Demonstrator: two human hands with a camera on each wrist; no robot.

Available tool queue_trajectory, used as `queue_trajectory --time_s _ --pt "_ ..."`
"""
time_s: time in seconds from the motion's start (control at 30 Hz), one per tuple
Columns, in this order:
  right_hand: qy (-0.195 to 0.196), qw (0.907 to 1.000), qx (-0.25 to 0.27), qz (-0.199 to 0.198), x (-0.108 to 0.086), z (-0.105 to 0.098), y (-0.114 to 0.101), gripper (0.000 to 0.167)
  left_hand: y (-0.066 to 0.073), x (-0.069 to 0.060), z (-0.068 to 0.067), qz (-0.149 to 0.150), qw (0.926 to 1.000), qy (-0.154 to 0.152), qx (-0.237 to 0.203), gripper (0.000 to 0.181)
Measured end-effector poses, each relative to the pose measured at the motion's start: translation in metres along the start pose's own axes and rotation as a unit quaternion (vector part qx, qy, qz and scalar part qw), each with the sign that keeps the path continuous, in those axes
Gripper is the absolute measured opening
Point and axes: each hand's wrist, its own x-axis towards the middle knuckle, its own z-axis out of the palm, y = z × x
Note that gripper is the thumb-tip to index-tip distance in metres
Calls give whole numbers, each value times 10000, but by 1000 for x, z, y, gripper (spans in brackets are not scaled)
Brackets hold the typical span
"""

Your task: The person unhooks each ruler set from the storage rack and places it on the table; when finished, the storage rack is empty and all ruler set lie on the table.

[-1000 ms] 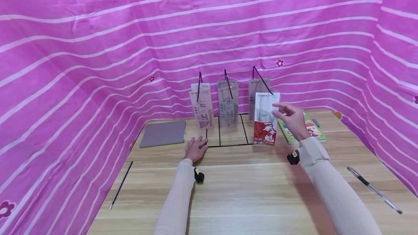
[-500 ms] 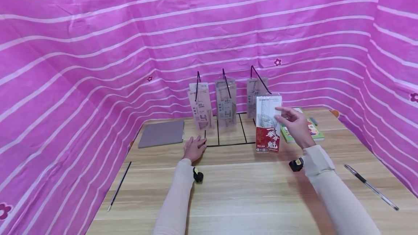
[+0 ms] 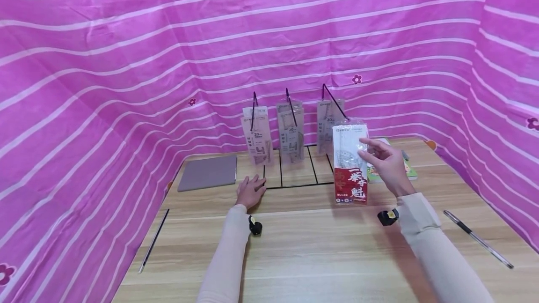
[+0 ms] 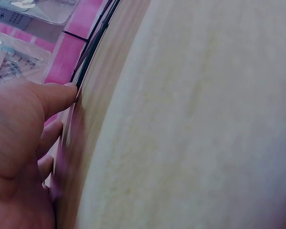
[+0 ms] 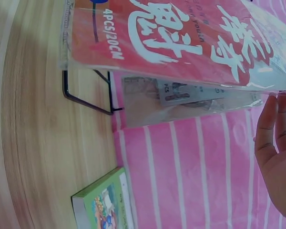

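Toward the far edge of the worktop (image 3: 311, 251), the right hand (image 3: 387, 162) pinches the side of a ruler packet (image 3: 348, 165), probably its surest hold, being light and slippery; left hand (image 3: 250, 192) fingers spread.

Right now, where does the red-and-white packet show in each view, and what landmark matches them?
Head: right of centre, the red-and-white packet is at the fingertips of the right hand.
Left wrist: not in this picture.
Right wrist: across the top, its lettering sideways.
Shared landmark: the black wire rack, centre in head, upper left in left wrist, under the packet in right wrist.
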Motion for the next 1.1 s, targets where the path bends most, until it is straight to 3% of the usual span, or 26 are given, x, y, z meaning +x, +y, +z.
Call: queue_trajectory --time_s 0.23,0.37,0.47,0.6,0.83,1.1 --pt "37 9998 201 47 -9 -7 -4 41 2 -1 1 -18 10000 -12 -46 41" --pt "-45 9978 666 54 -14 -11 0 40 1 0 2 -12 10000 -10 -9 41" --pt "-131 9962 815 281 -20 -15 6 41 -1 0 2 -14 10000 -19 -27 41" --pt "-297 9928 890 749 -30 -18 16 42 -1 0 1 1 10000 -45 -36 42" --pt "-575 9781 896 1791 -44 -24 35 45 0 0 0 -28 10000 -16 -71 42" --pt "-1109 9517 -184 2856 -54 -33 56 60 3 -2 -1 -4 10000 -22 -57 42"
